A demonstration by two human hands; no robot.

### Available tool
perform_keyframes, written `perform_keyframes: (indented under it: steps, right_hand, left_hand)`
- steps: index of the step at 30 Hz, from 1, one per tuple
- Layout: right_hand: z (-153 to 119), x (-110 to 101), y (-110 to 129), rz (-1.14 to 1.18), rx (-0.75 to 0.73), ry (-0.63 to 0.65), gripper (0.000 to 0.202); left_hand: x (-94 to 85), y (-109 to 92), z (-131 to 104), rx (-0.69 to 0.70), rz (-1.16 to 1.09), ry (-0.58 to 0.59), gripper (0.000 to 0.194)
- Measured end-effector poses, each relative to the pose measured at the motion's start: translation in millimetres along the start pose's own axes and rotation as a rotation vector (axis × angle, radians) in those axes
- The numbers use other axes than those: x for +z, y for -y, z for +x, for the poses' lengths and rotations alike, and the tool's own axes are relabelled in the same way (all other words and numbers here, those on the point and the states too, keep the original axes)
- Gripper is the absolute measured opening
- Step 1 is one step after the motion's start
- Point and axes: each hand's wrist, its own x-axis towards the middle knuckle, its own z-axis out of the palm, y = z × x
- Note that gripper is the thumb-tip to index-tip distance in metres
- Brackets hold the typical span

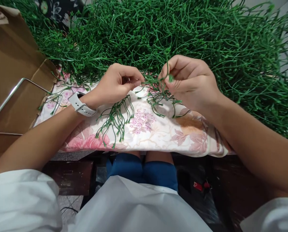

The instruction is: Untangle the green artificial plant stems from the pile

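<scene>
My left hand (117, 83) pinches a thin green artificial stem between thumb and fingertips. Opposite it, my right hand (189, 80) is closed on green plastic stems (167, 66), one of which sticks up past the fingers. Strands stretch across the short gap between both hands. Below my left hand hangs a small bunch of green stems (117, 119) with knobbed tips, lying over the floral cloth (144, 138). More loose stems (155, 103) lie on the cloth under my right hand. Exactly how many strands each hand grips is hidden by the fingers.
A large heap of green artificial stems (134, 32) fills the far side of the table. At left stands an open cardboard box (13, 58) with a bent metal rod (8, 100) before it. Dark floral fabric (59, 13) shows at the back left.
</scene>
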Motion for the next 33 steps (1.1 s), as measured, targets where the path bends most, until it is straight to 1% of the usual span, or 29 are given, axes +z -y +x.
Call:
perform_keyframes:
  steps: [2,5,7,9,11,12,13,14,15,16,17,19,20,21,22,23,25,27,28,30,31,33]
  right_hand:
    - [-1.1,2.7,6.2,0.043,0.016,0.054,0.042]
    - [0.5,6.6,13.0,0.135,0.042,0.12,0.041]
    - [2.4,7.0,16.2,0.158,0.081,0.163,0.042]
    - [2.8,4.6,21.9,0.168,0.088,0.213,0.043]
    - [0.6,-0.8,32.6,0.175,0.058,0.275,0.043]
    - [-1.1,-4.4,39.5,0.175,0.017,0.286,0.042]
    - [-2.9,-8.5,46.5,0.168,-0.033,0.264,0.041]
    - [-4.2,-12.8,52.7,0.152,-0.094,0.202,0.038]
    - [-4.7,-17.3,57.2,0.138,-0.173,0.083,0.034]
    - [-3.9,-21.9,59.2,0.1,-0.247,-0.059,0.031]
    - [-2.0,-26.7,58.5,0.053,-0.319,-0.211,0.029]
    - [4.3,-37.3,49.6,-0.102,-0.426,-0.485,0.024]
    - [7.8,-43.3,42.7,-0.193,-0.445,-0.582,0.02]
    - [10.8,-49.6,35.5,-0.297,-0.45,-0.641,0.018]
    - [12.9,-56.2,28.7,-0.421,-0.437,-0.694,0.016]
    - [14.2,-62.5,23.1,-0.55,-0.394,-0.717,0.014]
    - [14.5,-72.5,16.4,-0.786,-0.311,-0.738,0.014]
    - [13.3,-76.1,15.2,-0.916,-0.282,-0.765,0.015]
    - [12.6,-74.7,15.9,-0.932,-0.302,-0.779,0.017]
    - [10.5,-65.1,18.9,-0.886,-0.373,-0.763,0.017]
    - [9.0,-57.2,20.7,-0.845,-0.42,-0.717,0.015]
    - [4.4,-37.3,24.0,-0.762,-0.52,-0.551,0.011]
  left_hand:
    - [-3.8,-3.1,0.0,0.054,0.118,-0.021,0.005]
    - [-5.1,-8.1,-1.7,0.141,0.253,-0.018,0.017]
    - [-5.2,-9.4,-2.2,0.168,0.323,-0.002,0.019]
    - [-8.2,-6.3,-0.6,0.171,0.405,0.003,0.018]
    - [-16.3,1.2,3.2,0.165,0.5,-0.061,0.018]
    - [-22.1,5.6,5.6,0.155,0.541,-0.119,0.019]
    - [-28.4,9.5,7.8,0.132,0.548,-0.187,0.018]
    - [-34.6,12.4,9.5,0.092,0.451,-0.214,0.018]
    - [-39.9,13.8,10.5,0.094,0.389,-0.179,0.016]
    - [-43.7,13.6,10.6,0.136,0.343,-0.209,0.015]
    - [-45.5,12.2,9.8,0.171,0.316,-0.194,0.016]
    - [-43.4,7.5,6.7,0.238,0.325,-0.196,0.018]
    - [-40.2,5.4,4.8,0.223,0.372,-0.141,0.019]
    - [-36.3,3.9,3.1,0.217,0.407,-0.098,0.019]
    - [-32.1,3.1,1.8,0.248,0.422,-0.132,0.016]
    - [-28.2,2.9,0.9,0.249,0.441,-0.107,0.015]
    - [-22.1,3.6,0.4,0.27,0.444,-0.133,0.012]
    - [-18.6,4.1,0.7,0.276,0.45,-0.126,0.012]
    - [-17.6,4.0,0.8,0.278,0.454,-0.116,0.012]
    - [-16.2,3.3,0.2,0.28,0.462,-0.11,0.014]
    - [-15.4,2.8,-0.5,0.28,0.464,-0.108,0.015]
    - [-13.4,1.7,-2.3,0.276,0.466,-0.1,0.016]
